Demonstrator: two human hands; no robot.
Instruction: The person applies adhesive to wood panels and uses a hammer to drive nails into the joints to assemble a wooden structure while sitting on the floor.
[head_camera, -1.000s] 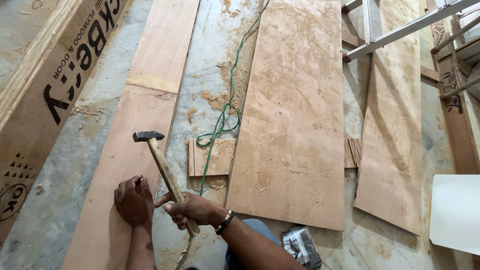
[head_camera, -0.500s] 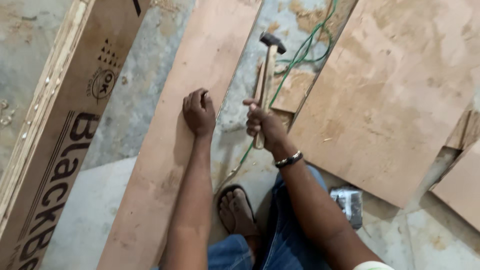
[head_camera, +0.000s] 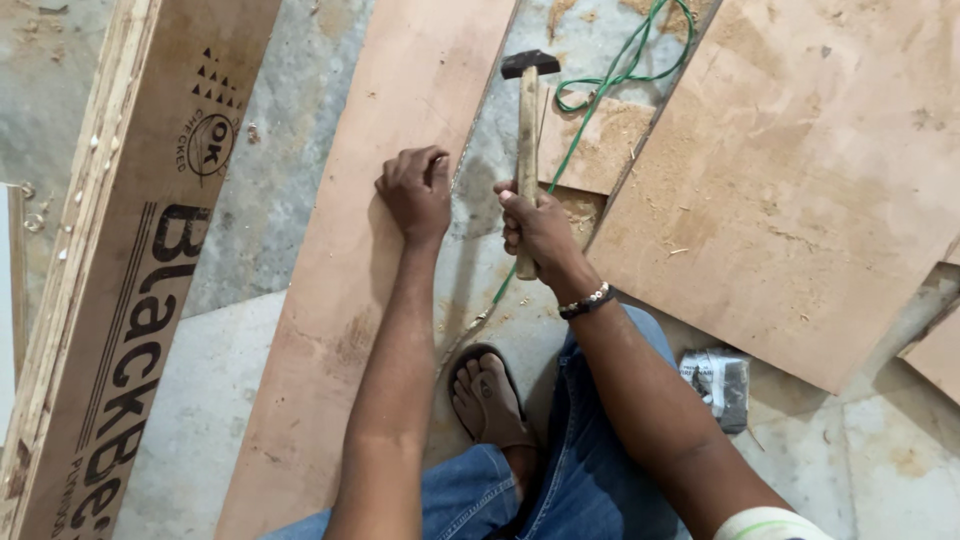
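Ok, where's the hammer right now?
The hammer is upright in the right hand, centre of the head view, beside the long plank that the left hand presses on.

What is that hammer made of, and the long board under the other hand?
The hammer looks like a dark metal head on a pale, bare wooden handle. The long board looks like thin plywood: flat, reddish-brown, unpainted, faint grain. The left hand rests on it; the right hand grips the handle.

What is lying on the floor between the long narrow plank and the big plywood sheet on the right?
In the head view: bare concrete floor, a green cord, a small plywood offcut, and the right hand holding the hammer.
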